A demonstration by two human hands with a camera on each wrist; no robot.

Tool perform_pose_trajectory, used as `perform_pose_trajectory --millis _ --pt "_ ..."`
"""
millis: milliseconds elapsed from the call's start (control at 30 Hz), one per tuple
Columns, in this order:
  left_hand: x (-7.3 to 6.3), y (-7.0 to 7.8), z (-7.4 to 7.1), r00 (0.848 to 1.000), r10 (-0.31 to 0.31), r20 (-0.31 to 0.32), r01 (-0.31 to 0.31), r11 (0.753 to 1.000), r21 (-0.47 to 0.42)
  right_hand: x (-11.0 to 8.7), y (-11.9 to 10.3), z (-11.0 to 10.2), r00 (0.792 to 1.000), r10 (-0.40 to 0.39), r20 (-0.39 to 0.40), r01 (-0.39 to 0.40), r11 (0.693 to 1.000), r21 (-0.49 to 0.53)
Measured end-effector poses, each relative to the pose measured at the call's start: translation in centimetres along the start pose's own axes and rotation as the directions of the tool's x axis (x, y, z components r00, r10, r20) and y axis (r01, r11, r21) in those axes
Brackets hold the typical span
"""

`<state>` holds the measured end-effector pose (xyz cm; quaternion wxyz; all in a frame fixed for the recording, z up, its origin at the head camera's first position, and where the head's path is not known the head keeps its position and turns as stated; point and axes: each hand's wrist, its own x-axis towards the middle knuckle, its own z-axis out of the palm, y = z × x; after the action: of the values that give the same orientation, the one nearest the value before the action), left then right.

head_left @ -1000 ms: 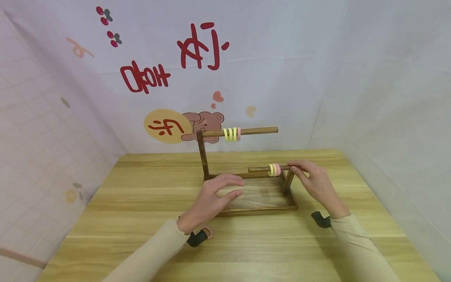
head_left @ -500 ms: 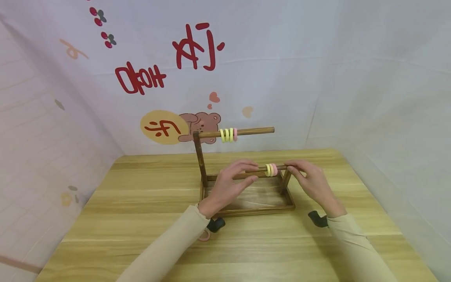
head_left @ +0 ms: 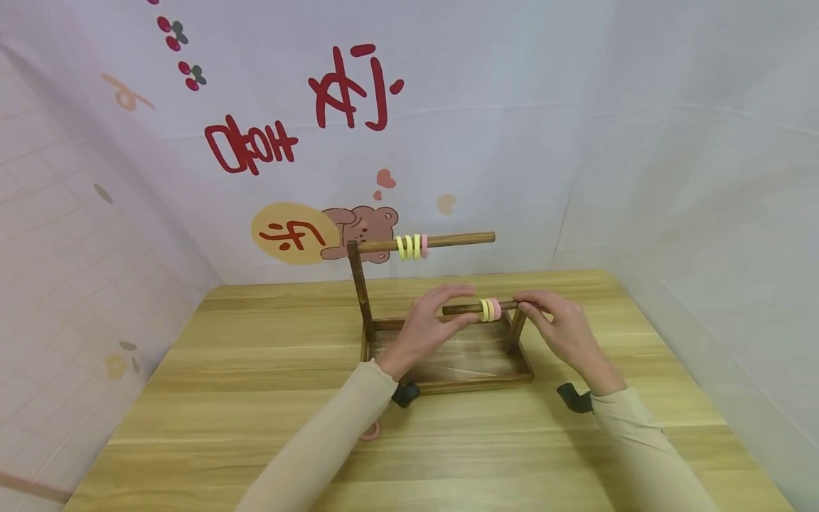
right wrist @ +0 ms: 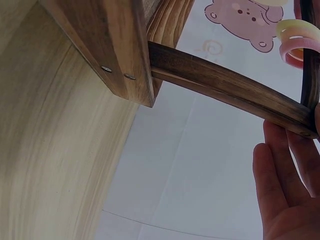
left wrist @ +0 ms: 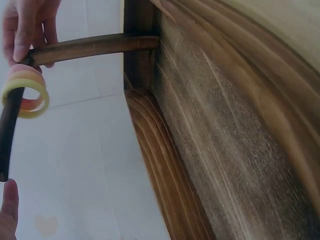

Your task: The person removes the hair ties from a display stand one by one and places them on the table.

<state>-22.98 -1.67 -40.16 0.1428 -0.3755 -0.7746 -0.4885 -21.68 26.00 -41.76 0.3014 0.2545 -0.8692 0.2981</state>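
Observation:
A dark wooden rack (head_left: 360,291) with two horizontal rods stands on the table. My left hand (head_left: 430,323) has its thumb and fingers spread around the free end of the lower rod (head_left: 457,310), just left of the yellow and pink rings (head_left: 490,309) on it. Contact with the rod or rings cannot be made out. At the rod's other end, my right hand (head_left: 563,323) pinches the corner where rod meets short post (right wrist: 225,82). Higher up, the upper rod (head_left: 461,239) carries several yellow rings (head_left: 408,247) and one pink ring (head_left: 425,245).
One loose pink ring (head_left: 370,430) lies on the table (head_left: 269,355) beside my left sleeve. The rack's rimmed base tray (head_left: 473,385) spans below the rods. Black bent pieces (head_left: 574,398) show by both wrists. A printed white cloth (head_left: 499,128) hangs behind.
My left hand has moved right, from over the tray to around the lower rod's free end. My right hand keeps its grip. The head view has shifted slightly.

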Motion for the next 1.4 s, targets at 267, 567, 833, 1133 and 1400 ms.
perform_pose_trajectory --millis 267,567,833,1133,1400 --pt "0.6 -1.5 1.0 0.992 0.119 0.034 -0.124 0.967 0.224 0.0 -0.2 0.1 1.0 0.003 0.002 -0.003 1.0 0.001" --pt "0.9 -2.1 1.7 0.971 0.234 0.051 -0.235 0.89 0.392 0.0 -0.2 0.1 1.0 0.01 0.011 -0.011 1.0 0.014" --pt "1.4 -2.1 2.0 0.936 0.34 0.096 -0.336 0.774 0.537 0.0 -0.1 0.1 1.0 0.012 0.015 -0.013 1.0 0.023" --pt "1.4 -1.9 2.1 0.955 0.263 0.139 -0.295 0.778 0.554 -0.1 0.0 0.1 1.0 0.018 0.016 -0.018 1.0 0.016" --pt "1.5 -1.8 2.2 0.96 0.239 0.145 -0.279 0.797 0.535 -0.1 0.0 0.0 1.0 0.021 0.02 -0.022 1.0 0.016"
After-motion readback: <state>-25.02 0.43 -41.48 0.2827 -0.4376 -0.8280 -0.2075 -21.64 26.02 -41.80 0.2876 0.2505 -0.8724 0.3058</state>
